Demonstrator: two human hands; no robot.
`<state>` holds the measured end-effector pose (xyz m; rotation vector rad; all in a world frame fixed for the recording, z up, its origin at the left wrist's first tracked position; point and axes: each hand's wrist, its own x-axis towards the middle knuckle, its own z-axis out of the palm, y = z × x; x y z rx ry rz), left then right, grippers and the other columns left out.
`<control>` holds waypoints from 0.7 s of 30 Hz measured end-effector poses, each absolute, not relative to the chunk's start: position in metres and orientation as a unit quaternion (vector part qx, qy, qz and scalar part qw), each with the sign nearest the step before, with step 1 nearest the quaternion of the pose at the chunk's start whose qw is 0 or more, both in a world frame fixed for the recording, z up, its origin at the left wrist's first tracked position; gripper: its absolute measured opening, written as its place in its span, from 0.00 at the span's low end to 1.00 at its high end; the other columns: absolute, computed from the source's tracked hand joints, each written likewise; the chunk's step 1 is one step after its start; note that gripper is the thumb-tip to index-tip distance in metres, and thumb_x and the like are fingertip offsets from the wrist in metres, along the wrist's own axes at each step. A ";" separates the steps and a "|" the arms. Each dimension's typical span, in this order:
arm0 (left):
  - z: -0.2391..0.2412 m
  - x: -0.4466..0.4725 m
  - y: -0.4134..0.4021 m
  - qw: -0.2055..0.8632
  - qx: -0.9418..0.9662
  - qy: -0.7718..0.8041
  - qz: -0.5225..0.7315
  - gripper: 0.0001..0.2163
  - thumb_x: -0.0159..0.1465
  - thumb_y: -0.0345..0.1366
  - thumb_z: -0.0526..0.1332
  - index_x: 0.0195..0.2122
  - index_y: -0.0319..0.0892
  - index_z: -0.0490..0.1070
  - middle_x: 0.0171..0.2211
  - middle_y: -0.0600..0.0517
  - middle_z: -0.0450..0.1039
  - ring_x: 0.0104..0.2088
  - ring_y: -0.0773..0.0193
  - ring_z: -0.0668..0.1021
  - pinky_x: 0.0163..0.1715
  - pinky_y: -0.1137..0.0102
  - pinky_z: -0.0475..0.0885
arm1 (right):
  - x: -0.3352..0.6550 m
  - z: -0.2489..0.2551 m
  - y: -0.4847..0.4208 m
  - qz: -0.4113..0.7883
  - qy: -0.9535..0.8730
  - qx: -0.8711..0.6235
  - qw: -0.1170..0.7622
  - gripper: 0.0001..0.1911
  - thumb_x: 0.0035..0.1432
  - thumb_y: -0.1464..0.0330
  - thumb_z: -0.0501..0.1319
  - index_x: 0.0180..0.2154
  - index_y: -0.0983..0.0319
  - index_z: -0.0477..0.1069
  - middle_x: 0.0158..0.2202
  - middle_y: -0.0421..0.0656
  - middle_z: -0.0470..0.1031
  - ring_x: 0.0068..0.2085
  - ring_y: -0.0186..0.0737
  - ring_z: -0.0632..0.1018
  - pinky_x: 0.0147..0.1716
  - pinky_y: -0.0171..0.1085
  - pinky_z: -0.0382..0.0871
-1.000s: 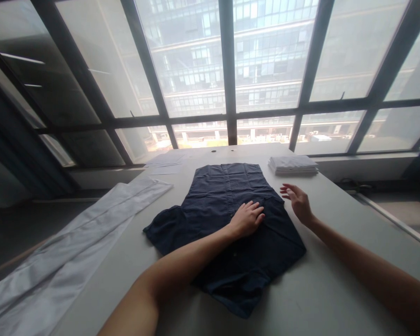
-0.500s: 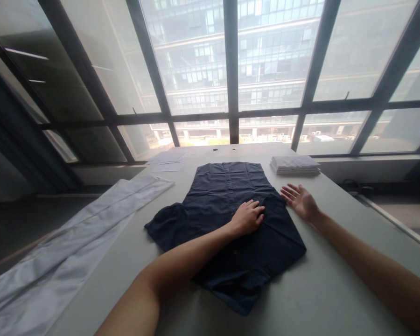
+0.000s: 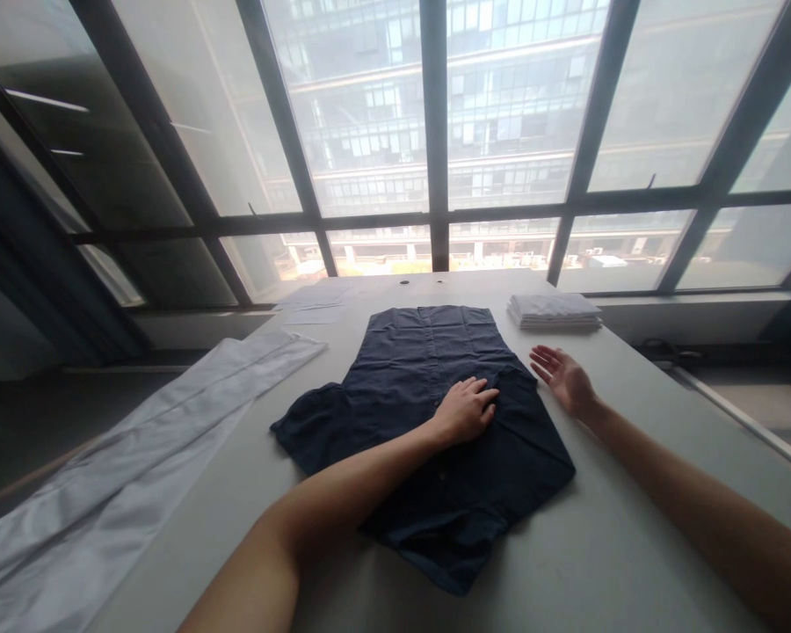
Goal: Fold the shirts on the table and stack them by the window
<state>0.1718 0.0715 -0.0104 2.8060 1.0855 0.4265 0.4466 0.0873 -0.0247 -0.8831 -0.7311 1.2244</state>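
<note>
A dark navy shirt (image 3: 395, 365) lies spread on the white table, its hem toward the window and its collar toward me. One sleeve sticks out on the left; on the right side the cloth looks folded over. My left hand (image 3: 467, 410) rests flat on the right part of the shirt front, fingers stretched out. Just off the shirt's right edge, my right hand (image 3: 563, 378) is open with the palm turned toward the shirt and nothing in it. Whether its fingertips touch the cloth I cannot tell.
Folded white cloths (image 3: 554, 311) are stacked at the far right of the table (image 3: 633, 527). White sheets of paper (image 3: 313, 303) lie at the far left. A long white cloth (image 3: 171, 440) hangs over the left edge. Large windows (image 3: 362, 105) stand behind the table.
My right hand has turned slightly, its fingers closer together beside the shirt's edge. My left hand and the shirt stay in place.
</note>
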 end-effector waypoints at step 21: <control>-0.007 0.172 0.069 0.052 0.920 0.367 0.129 0.21 0.74 0.44 0.53 0.65 0.48 0.69 0.68 0.46 0.64 0.68 0.48 0.65 0.67 0.53 0.61 | 0.450 -0.006 0.058 0.753 -0.533 -0.268 0.279 0.24 0.70 0.58 0.55 0.61 0.61 0.70 0.63 0.51 0.73 0.63 0.50 0.74 0.67 0.51 0.62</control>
